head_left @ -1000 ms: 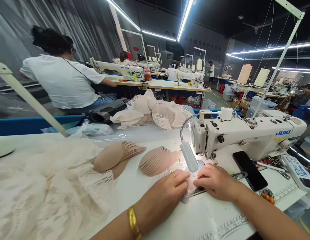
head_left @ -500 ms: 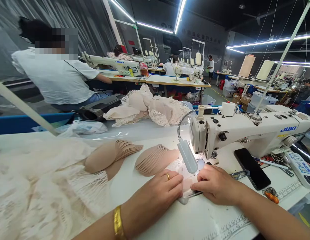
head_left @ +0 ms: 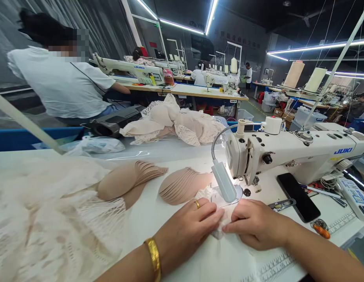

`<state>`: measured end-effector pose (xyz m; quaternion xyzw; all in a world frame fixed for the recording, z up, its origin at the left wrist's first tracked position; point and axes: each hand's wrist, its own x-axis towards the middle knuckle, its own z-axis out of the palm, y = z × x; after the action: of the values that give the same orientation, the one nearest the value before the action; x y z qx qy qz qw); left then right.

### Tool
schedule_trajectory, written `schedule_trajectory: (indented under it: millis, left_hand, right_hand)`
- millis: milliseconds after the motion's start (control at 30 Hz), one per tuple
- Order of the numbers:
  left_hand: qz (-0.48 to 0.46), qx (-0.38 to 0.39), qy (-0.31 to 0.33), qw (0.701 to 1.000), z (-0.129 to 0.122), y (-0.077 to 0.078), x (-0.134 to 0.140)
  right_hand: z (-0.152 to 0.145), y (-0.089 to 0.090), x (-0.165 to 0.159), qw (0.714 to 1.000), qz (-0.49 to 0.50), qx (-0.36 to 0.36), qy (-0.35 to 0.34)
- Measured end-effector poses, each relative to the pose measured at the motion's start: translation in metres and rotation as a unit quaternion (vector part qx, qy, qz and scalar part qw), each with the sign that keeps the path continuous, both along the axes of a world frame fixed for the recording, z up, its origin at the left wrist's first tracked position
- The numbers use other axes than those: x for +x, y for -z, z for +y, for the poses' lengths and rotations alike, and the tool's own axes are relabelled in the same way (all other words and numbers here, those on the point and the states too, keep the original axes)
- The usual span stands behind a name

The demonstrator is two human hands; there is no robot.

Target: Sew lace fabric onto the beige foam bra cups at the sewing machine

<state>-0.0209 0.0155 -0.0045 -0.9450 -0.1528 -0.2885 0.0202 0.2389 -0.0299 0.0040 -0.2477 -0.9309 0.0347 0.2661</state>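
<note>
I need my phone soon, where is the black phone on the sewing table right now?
The black phone lies flat on the table, right of the right hand, below the sewing machine arm.

co-worker's face point(head_left: 69, 45) blurred, needle hidden behind lamp point(head_left: 224, 184)

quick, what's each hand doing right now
Left hand: fingers closed, pinching the lace piece by the needle.
Right hand: fingers curled, pressing on the same lace piece.
</note>
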Motion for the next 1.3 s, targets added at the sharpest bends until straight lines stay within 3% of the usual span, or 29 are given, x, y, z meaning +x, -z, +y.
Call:
schedule_trajectory:
  millis: [167,333,567,867,1100,1300]
  left_hand:
    - [-0.028,0.000,0.009,1.000,-0.002,-0.002,0.002]
    - [-0.020,-0.009,0.010,1.000,-0.006,-0.008,0.003]
    - [-0.016,0.021,0.001,1.000,-0.005,-0.006,0.003]
    - [-0.020,-0.119,0.044,0.992,0.004,-0.007,-0.002]
    - [-0.052,-0.096,0.014,0.994,0.014,-0.007,0.017]
    - [-0.023,-0.091,0.038,0.995,0.023,-0.011,0.019]
  right_hand:
    - [0.001,-0.003,0.002,0.998,-0.039,-0.003,0.046]
    - [0.001,-0.001,-0.001,0.998,-0.037,0.002,0.043]
    - [0.000,-0.002,-0.001,0.998,-0.041,0.005,0.037]
    - [-0.002,-0.002,-0.003,1.000,-0.009,-0.012,0.015]
    - [0.005,-0.003,0.005,0.999,-0.006,-0.012,0.051]
    - [0.005,-0.002,0.007,0.998,0.003,0.007,0.060]
